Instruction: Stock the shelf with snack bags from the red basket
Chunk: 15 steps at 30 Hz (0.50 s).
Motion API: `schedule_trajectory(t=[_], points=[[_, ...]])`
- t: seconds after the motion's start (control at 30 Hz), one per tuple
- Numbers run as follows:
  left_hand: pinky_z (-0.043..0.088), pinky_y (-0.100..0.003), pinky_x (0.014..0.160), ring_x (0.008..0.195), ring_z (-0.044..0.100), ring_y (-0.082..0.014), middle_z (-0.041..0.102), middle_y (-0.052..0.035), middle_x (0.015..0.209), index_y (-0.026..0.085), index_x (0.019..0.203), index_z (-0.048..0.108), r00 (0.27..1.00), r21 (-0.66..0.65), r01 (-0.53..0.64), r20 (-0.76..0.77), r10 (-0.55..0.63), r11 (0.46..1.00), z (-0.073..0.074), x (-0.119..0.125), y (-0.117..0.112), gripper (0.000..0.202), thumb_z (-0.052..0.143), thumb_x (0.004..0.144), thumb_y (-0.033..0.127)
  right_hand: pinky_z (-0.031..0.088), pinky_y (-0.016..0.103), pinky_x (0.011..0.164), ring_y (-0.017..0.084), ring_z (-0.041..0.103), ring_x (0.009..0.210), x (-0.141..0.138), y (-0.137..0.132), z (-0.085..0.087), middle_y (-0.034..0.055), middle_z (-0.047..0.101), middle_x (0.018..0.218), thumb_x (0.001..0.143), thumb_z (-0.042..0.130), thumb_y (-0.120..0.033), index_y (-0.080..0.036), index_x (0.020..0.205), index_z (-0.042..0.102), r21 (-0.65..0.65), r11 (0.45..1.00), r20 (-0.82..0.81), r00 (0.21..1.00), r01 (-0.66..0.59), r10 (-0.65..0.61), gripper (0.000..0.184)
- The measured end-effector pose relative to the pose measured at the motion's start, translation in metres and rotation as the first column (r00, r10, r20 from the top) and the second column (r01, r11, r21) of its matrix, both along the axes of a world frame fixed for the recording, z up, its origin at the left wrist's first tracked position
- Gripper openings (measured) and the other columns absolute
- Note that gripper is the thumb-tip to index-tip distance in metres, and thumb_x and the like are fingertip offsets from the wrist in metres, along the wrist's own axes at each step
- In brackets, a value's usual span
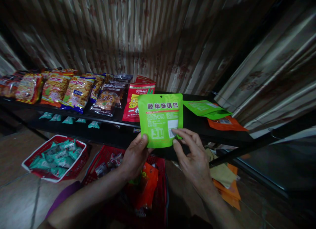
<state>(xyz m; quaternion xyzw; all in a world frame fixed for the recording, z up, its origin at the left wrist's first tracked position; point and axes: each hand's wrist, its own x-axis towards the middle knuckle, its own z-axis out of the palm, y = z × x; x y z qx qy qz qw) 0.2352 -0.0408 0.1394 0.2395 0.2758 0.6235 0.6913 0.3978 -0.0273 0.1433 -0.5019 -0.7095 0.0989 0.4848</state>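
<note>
A bright green rice-crust snack bag (158, 120) is held upright over the shelf, its printed back panel facing me. My left hand (137, 153) grips its lower left corner, thumb on the front and the other fingers hidden behind. At the lower right of the bag, my right hand (192, 153) has its fingers apart, with fingertips touching the front beside the white label. Behind the bag on the shelf stand red snack bags (133, 107). To the right lie flat green bags (204, 108), partly over an orange bag (227, 123).
A black shelf (197, 131) carries a row of noodle snack bags (77, 92) and brown chip bags (106, 100). Teal packets (69, 120) lie on the lower level. Below are a teal-filled basket (84, 155) and a red basket (161, 202). Orange packaging (228, 192) is at right.
</note>
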Motion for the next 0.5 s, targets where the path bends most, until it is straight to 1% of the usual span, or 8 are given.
schedule_trajectory(t=[0.1, 0.23, 0.37, 0.5], points=[[0.039, -0.038, 0.104, 0.112, 0.057, -0.0221, 0.068, -0.0071, 0.106, 0.016, 0.108, 0.063, 1.000, 0.030, 0.013, 0.000, -0.013, 0.999, -0.001, 0.001, 0.000, 0.032, 0.065, 0.080, 0.033, 0.049, 0.044, 0.091, 0.024, 0.054, 0.107, -0.002, -0.002, 0.000, 0.0088, 0.054, 0.117, 0.086, 0.051, -0.029, -0.027, 0.119, 0.059, -0.013, 1.000, 0.034, 0.999, -0.020, 0.021, 0.034], [0.039, -0.038, 0.104, 0.113, 0.056, -0.0225, 0.068, -0.0076, 0.107, 0.017, 0.113, 0.062, 1.000, 0.064, 0.022, -0.022, -0.021, 0.998, -0.002, 0.003, -0.003, 0.037, 0.064, 0.081, 0.035, 0.047, 0.048, 0.096, 0.026, 0.050, 0.116, -0.004, -0.006, 0.002, 0.0101, 0.050, 0.125, 0.087, 0.051, -0.033, -0.027, 0.128, 0.052, -0.034, 0.997, 0.051, 0.996, -0.069, 0.070, 0.042], [0.035, -0.036, 0.106, 0.117, 0.054, -0.0219, 0.066, -0.0066, 0.114, 0.021, 0.118, 0.061, 0.994, 0.096, 0.032, -0.107, -0.022, 0.995, -0.002, 0.003, -0.008, 0.039, 0.062, 0.082, 0.035, 0.043, 0.049, 0.100, 0.027, 0.044, 0.124, -0.007, -0.011, 0.003, 0.0100, 0.043, 0.136, 0.087, 0.052, -0.036, -0.028, 0.133, 0.046, -0.071, 0.992, 0.007, 0.994, -0.105, 0.106, 0.047], [0.032, -0.034, 0.108, 0.124, 0.047, -0.0229, 0.061, -0.0058, 0.125, 0.022, 0.121, 0.060, 0.976, 0.161, 0.010, -0.217, 0.026, 0.987, -0.003, 0.000, -0.012, 0.041, 0.063, 0.082, 0.034, 0.039, 0.051, 0.104, 0.029, 0.038, 0.131, -0.009, -0.017, 0.004, 0.0093, 0.036, 0.145, 0.086, 0.052, -0.042, -0.028, 0.139, 0.038, -0.130, 0.977, -0.054, 0.986, -0.166, 0.160, 0.056]])
